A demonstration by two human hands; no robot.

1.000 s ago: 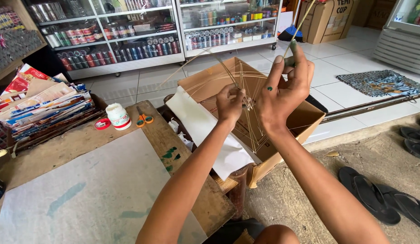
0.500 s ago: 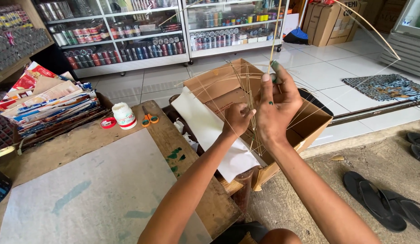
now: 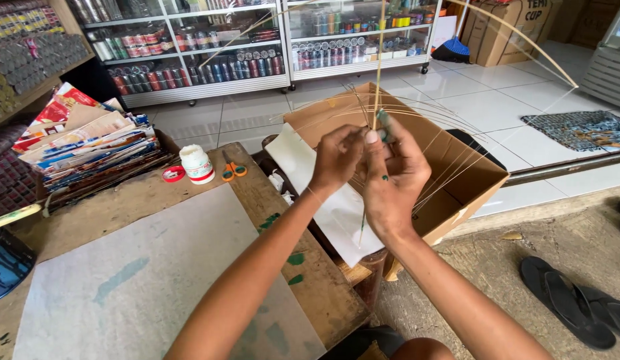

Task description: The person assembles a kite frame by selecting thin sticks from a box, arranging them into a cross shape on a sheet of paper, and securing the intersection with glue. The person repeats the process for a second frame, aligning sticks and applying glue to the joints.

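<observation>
Both hands meet above the open brown cardboard box [image 3: 450, 167], working on a thin bamboo stick frame [image 3: 378, 80]: 1 upright spine and 1 long bowed cross-stick [image 3: 523, 37] that arcs to the right, with fine strings fanning off toward the box. The left hand [image 3: 337, 160] has its fingers closed together on the spine at the crossing point, pinching it just beside the right thumb. The right hand [image 3: 393, 177] is clamped on the same spine a little lower, thumb pressed up against the joint, with a green-marked slender stick [image 3: 383, 127] showing between the fingertips. The frame hangs in the air over the box, not touching the counter.

To do this well, I judge the left pinch should pin the joint firmly so the 2 sticks cannot twist, while the right hand keeps the string taut and even; slack would likely let the bow slip out of square.

On the worn wooden counter [image 3: 157, 200] to the left lie a large grey sheet of paper [image 3: 143, 287], a small white glue jar [image 3: 197, 163], orange-handled scissors [image 3: 233, 170], a red tape roll [image 3: 173, 175] and a stack of colourful printed papers [image 3: 90, 147]. A white paper sheet [image 3: 330, 207] rests against the box. Dark sandals [image 3: 577, 303] sit on the floor.
</observation>
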